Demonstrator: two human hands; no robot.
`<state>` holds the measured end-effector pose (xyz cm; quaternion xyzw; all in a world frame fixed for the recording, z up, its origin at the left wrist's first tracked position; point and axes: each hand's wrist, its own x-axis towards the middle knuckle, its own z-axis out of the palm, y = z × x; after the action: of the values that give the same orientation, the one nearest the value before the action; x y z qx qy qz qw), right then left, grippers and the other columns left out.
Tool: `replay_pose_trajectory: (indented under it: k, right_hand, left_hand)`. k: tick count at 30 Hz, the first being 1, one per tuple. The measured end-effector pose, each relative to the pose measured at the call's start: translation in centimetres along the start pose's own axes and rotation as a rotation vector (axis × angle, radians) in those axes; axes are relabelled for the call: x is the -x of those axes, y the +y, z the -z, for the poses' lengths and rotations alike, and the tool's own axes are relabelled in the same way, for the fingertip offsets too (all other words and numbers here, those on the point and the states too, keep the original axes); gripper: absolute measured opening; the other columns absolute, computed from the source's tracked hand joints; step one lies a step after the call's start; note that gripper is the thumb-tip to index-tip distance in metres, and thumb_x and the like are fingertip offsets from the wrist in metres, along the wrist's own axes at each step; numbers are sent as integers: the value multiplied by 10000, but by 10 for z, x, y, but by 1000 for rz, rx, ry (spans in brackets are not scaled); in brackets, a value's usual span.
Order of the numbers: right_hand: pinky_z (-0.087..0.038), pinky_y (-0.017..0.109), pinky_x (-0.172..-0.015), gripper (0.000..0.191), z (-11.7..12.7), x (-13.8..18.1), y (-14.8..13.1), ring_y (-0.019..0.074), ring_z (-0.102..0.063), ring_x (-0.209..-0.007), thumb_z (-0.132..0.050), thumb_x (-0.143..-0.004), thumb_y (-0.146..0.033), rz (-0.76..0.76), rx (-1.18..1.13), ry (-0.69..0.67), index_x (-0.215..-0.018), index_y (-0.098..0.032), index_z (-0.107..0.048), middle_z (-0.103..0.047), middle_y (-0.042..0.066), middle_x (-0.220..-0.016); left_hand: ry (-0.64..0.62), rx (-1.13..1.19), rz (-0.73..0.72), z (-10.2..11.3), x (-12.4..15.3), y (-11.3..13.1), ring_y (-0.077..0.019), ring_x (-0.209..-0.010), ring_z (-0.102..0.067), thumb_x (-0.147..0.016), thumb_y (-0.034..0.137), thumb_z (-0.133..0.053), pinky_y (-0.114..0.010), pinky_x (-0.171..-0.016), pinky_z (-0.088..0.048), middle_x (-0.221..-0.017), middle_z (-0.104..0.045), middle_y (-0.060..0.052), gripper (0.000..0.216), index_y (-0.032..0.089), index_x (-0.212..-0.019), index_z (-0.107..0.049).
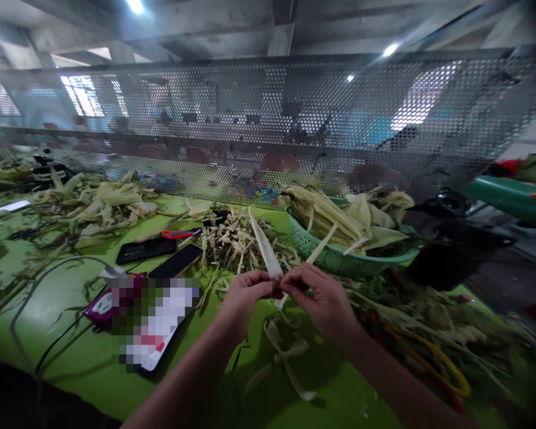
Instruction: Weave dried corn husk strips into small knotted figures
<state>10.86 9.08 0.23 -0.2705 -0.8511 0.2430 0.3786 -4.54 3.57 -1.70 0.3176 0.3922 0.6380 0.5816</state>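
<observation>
Between my two hands is a pale strip of corn husk (266, 247), its long pointed end sticking up and away from me. My left hand (245, 295) pinches the husk strip near its lower end. My right hand (319, 295) pinches it right beside, fingertips nearly touching those of the left. Just what the fingertips do at the pinch is too small to make out. Below the hands, curled husk strips (288, 360) lie on the green table (214, 381). Beyond them is a heap of small knotted husk pieces (234, 238).
A green basket (312, 244) of dried husks stands behind my right hand. To the left lie two dark phones (145, 250), a red-handled cutter (178, 234), a purple pouch (111, 304) and a cable. Husk piles (111, 202) spread farther left. A perforated metal screen (232, 119) borders the table's back.
</observation>
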Motion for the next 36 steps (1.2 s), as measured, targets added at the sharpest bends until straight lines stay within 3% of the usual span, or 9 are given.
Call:
replay_pose_trajectory:
  k: [5, 8, 12, 18, 25, 30, 36]
  right_hand:
    - [-467, 274, -634, 101, -5, -2, -4, 155, -588, -672, -623, -794, -278, -274, -159, 33, -768, -186, -591, -627, 11, -721]
    - [-474, 265, -596, 132, -6, -3, -4, 148, -576, -630, -655, -742, -281, -348, -326, 65, -769, -185, -568, -606, -6, -680]
    - [-482, 259, -611, 122, -5, -4, -3, 144, -583, -644, -682, -713, -261, -305, -379, 73, -734, -182, -593, -605, -11, -678]
    - [-496, 283, -706, 81, 1, -4, -3, 164, -636, -746, -641, -797, -254, -77, -172, -28, -834, -219, -704, -686, 19, -784]
    - [-495, 264, -749, 142, 5, -2, 2, 153, -632, -814, -582, -848, -188, 134, 4, -49, -922, -240, -691, -686, 20, -862]
    - [-477, 276, -713, 75, 3, -1, 2, 160, -611, -772, -582, -856, -235, 61, 37, -19, -851, -217, -655, -660, 22, -812]
    - [-451, 275, -654, 87, -2, -1, -2, 155, -581, -693, -593, -830, -274, -177, -34, 10, -796, -194, -598, -627, 8, -746]
  left_hand:
    - [-26, -48, -26, -2, 1, 2, -109, -610, -570, -627, 229, -741, -239, -681, -430, -655, -660, -36, 151, 113, -716, -705]
    - [-47, -57, -22, -2, 0, 2, -112, -602, -564, -619, 259, -749, -242, -666, -428, -647, -655, -38, 179, 112, -708, -699]
    - [-25, -88, -3, -3, -2, 0, -114, -573, -559, -618, 245, -723, -240, -633, -415, -615, -637, -34, 152, 110, -674, -680]
    - [70, -22, 23, -1, -2, -2, -104, -568, -551, -604, 189, -677, -233, -638, -403, -604, -618, -28, 86, 117, -634, -641]
    - [89, 162, 131, -3, -2, -2, -65, -546, -459, -515, 198, -753, -210, -585, -354, -591, -551, -1, 183, 120, -597, -610]
    - [10, 175, 128, -3, 0, -3, -78, -579, -471, -566, 189, -724, -222, -624, -363, -633, -551, -2, 161, 132, -633, -590]
    - [-18, -110, -52, -4, 4, 3, -104, -617, -471, -669, 241, -661, -235, -654, -352, -619, -553, 3, 110, 141, -646, -622]
